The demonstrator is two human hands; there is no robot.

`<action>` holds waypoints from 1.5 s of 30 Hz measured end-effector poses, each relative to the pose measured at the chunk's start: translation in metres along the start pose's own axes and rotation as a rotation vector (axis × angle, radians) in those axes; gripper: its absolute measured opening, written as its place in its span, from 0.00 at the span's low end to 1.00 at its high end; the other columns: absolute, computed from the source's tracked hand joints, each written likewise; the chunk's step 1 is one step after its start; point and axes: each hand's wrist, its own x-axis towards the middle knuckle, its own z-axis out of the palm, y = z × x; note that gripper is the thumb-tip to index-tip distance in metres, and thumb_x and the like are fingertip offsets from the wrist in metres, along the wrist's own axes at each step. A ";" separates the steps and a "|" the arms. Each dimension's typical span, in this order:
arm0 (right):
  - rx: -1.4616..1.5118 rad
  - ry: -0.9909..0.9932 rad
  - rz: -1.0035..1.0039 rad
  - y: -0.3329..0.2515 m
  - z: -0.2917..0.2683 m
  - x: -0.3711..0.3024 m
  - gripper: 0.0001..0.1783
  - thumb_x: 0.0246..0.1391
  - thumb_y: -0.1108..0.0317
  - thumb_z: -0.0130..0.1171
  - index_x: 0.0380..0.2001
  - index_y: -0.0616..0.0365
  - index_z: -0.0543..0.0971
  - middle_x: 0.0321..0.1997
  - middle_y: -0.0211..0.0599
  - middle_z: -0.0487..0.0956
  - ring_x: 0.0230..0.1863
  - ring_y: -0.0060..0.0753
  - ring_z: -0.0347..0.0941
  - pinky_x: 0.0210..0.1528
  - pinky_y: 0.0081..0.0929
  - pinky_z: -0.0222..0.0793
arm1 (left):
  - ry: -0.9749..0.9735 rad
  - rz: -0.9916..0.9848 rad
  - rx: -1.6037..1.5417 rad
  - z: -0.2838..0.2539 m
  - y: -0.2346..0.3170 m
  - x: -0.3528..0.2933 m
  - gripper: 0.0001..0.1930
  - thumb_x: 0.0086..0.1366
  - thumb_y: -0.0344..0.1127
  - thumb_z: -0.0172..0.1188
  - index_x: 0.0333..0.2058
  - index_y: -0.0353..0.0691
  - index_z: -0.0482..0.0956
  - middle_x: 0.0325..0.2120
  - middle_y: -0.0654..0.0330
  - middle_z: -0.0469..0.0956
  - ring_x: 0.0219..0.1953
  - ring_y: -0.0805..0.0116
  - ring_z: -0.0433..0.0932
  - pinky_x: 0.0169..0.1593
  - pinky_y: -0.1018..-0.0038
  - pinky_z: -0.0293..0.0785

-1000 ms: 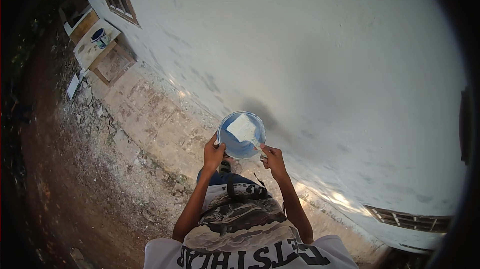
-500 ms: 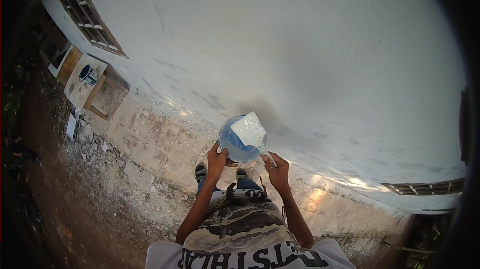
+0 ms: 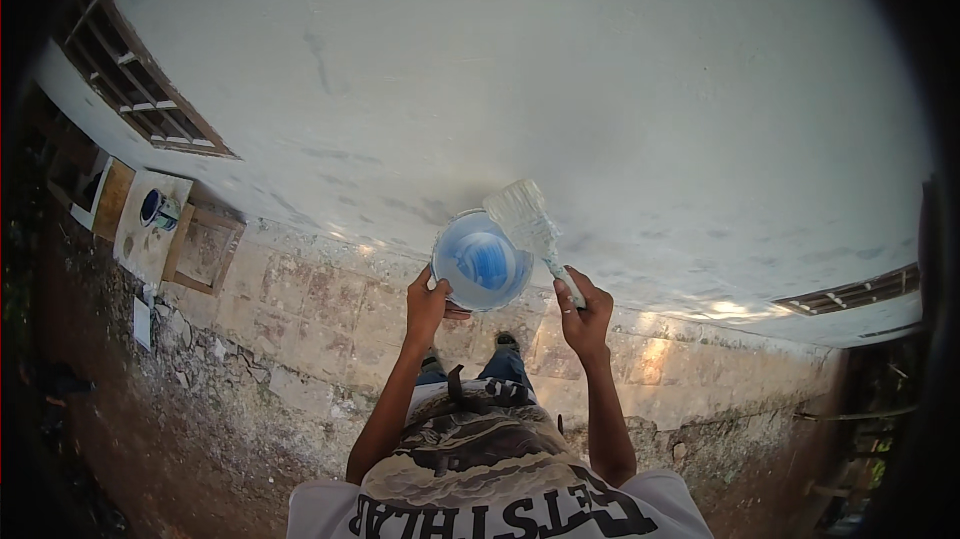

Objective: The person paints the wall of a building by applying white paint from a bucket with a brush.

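My left hand (image 3: 428, 301) grips the near left rim of a round blue paint tub (image 3: 447, 284), thumb at the edge and fingers beneath. Pale paint coats the inside of the tub, with a brighter blue patch at its bottom. In my right hand (image 3: 585, 311) is the handle of a wide, paint-covered paintbrush (image 3: 525, 219). Its broad head points up and away, over the far right rim of the tub and in front of the wall. Whether the bristles touch the wall or the rim, I cannot tell.
A pale wall (image 3: 640, 119) with grey smudges rises ahead. A barred window (image 3: 140, 79) is at the upper left, another (image 3: 850, 289) at the right. Left, a blue-and-white paint can (image 3: 158, 211) stands on a board by a wooden frame (image 3: 205, 251). Worn paving (image 3: 310, 289) runs below.
My right hand has lifted the paintbrush out from over the tub, up and to the right toward the wall. The tub has shifted slightly left, still in my left hand. My view has shifted a little.
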 end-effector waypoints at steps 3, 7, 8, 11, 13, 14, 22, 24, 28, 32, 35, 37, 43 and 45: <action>-0.014 0.030 0.016 0.005 0.012 -0.013 0.14 0.59 0.67 0.60 0.43 0.66 0.80 0.17 0.31 0.73 0.18 0.18 0.63 0.22 0.21 0.59 | -0.016 0.010 -0.014 -0.007 0.009 -0.004 0.27 0.60 0.25 0.46 0.60 0.26 0.60 0.31 0.41 0.79 0.22 0.50 0.83 0.26 0.64 0.87; 0.376 -0.030 0.358 0.005 0.042 -0.042 0.13 0.64 0.66 0.56 0.43 0.65 0.81 0.18 0.18 0.67 0.19 0.12 0.57 0.21 0.17 0.52 | -0.003 0.008 -0.037 -0.016 0.007 -0.005 0.27 0.60 0.25 0.47 0.60 0.28 0.62 0.31 0.43 0.79 0.22 0.50 0.83 0.25 0.65 0.87; 0.491 -0.067 0.465 0.000 0.048 -0.047 0.13 0.65 0.65 0.54 0.42 0.64 0.81 0.17 0.17 0.63 0.19 0.11 0.54 0.21 0.17 0.50 | -0.002 0.006 -0.050 -0.020 0.006 -0.005 0.27 0.60 0.25 0.47 0.60 0.28 0.62 0.31 0.44 0.78 0.21 0.51 0.83 0.25 0.65 0.87; 0.528 -0.087 0.620 0.000 0.067 -0.060 0.17 0.65 0.60 0.53 0.39 0.65 0.81 0.17 0.18 0.62 0.18 0.12 0.52 0.21 0.18 0.46 | 0.006 0.019 -0.004 -0.031 0.003 -0.003 0.30 0.61 0.24 0.46 0.64 0.29 0.57 0.32 0.43 0.78 0.21 0.51 0.82 0.25 0.64 0.86; 0.481 -0.060 0.575 0.002 0.073 -0.065 0.16 0.65 0.61 0.54 0.40 0.65 0.81 0.17 0.19 0.63 0.18 0.13 0.54 0.21 0.18 0.48 | 0.001 0.016 0.005 -0.033 0.006 -0.005 0.30 0.61 0.24 0.46 0.64 0.29 0.57 0.32 0.43 0.78 0.20 0.51 0.82 0.25 0.64 0.86; 0.436 -0.038 0.531 0.002 0.075 -0.067 0.16 0.65 0.61 0.54 0.41 0.65 0.81 0.17 0.19 0.64 0.18 0.14 0.56 0.21 0.19 0.50 | -0.001 0.012 0.012 -0.033 0.008 -0.006 0.31 0.61 0.24 0.46 0.64 0.29 0.56 0.32 0.44 0.78 0.20 0.51 0.82 0.24 0.64 0.86; -0.049 -0.019 0.195 0.017 0.081 -0.079 0.12 0.63 0.64 0.55 0.42 0.62 0.80 0.15 0.31 0.69 0.17 0.20 0.62 0.21 0.24 0.59 | -0.021 -0.003 -0.030 -0.043 0.013 -0.012 0.28 0.62 0.24 0.46 0.62 0.27 0.58 0.32 0.42 0.78 0.21 0.49 0.82 0.25 0.63 0.86; -0.071 -0.001 0.140 0.020 0.083 -0.087 0.12 0.63 0.64 0.56 0.41 0.62 0.80 0.15 0.34 0.69 0.17 0.20 0.62 0.21 0.24 0.59 | -0.022 -0.001 -0.031 -0.047 0.012 -0.013 0.28 0.62 0.24 0.46 0.62 0.26 0.58 0.32 0.41 0.78 0.21 0.48 0.82 0.25 0.63 0.86; -0.109 -0.033 0.166 0.012 0.087 -0.093 0.10 0.62 0.65 0.55 0.39 0.60 0.80 0.15 0.37 0.73 0.15 0.29 0.70 0.20 0.28 0.63 | -0.023 -0.012 -0.055 -0.055 0.012 -0.014 0.27 0.62 0.24 0.46 0.61 0.26 0.59 0.33 0.40 0.78 0.22 0.46 0.82 0.24 0.61 0.86; 0.374 -0.011 0.496 0.022 0.091 -0.102 0.13 0.64 0.62 0.54 0.37 0.60 0.80 0.18 0.27 0.72 0.17 0.19 0.64 0.22 0.21 0.59 | -0.032 0.000 -0.039 -0.055 0.014 -0.015 0.26 0.61 0.24 0.46 0.59 0.25 0.61 0.33 0.41 0.78 0.22 0.46 0.82 0.24 0.61 0.86; 0.587 -0.032 0.732 -0.016 0.082 -0.080 0.16 0.65 0.59 0.52 0.34 0.61 0.80 0.18 0.20 0.65 0.17 0.13 0.54 0.21 0.16 0.51 | -0.032 -0.013 -0.048 -0.062 0.011 -0.014 0.25 0.61 0.24 0.47 0.58 0.26 0.62 0.33 0.41 0.78 0.22 0.45 0.82 0.24 0.61 0.86; 0.677 -0.003 0.800 -0.023 0.077 -0.071 0.17 0.66 0.58 0.50 0.33 0.62 0.79 0.16 0.19 0.61 0.16 0.12 0.51 0.19 0.17 0.47 | -0.038 -0.013 -0.045 -0.061 0.012 -0.014 0.25 0.61 0.24 0.47 0.58 0.26 0.62 0.33 0.41 0.78 0.22 0.45 0.82 0.23 0.61 0.86; 0.580 -0.097 0.641 -0.026 0.057 -0.052 0.17 0.66 0.58 0.51 0.30 0.60 0.77 0.17 0.18 0.61 0.17 0.12 0.51 0.20 0.18 0.46 | -0.038 -0.003 -0.042 -0.057 0.016 -0.011 0.24 0.61 0.25 0.48 0.57 0.26 0.63 0.31 0.41 0.77 0.21 0.45 0.82 0.23 0.60 0.86; 0.477 -0.087 0.533 -0.016 0.061 -0.062 0.17 0.66 0.58 0.52 0.30 0.60 0.77 0.17 0.18 0.61 0.18 0.11 0.51 0.21 0.18 0.47 | -0.038 0.012 -0.046 -0.055 0.017 -0.011 0.24 0.60 0.25 0.48 0.57 0.26 0.63 0.31 0.41 0.77 0.21 0.45 0.82 0.23 0.60 0.86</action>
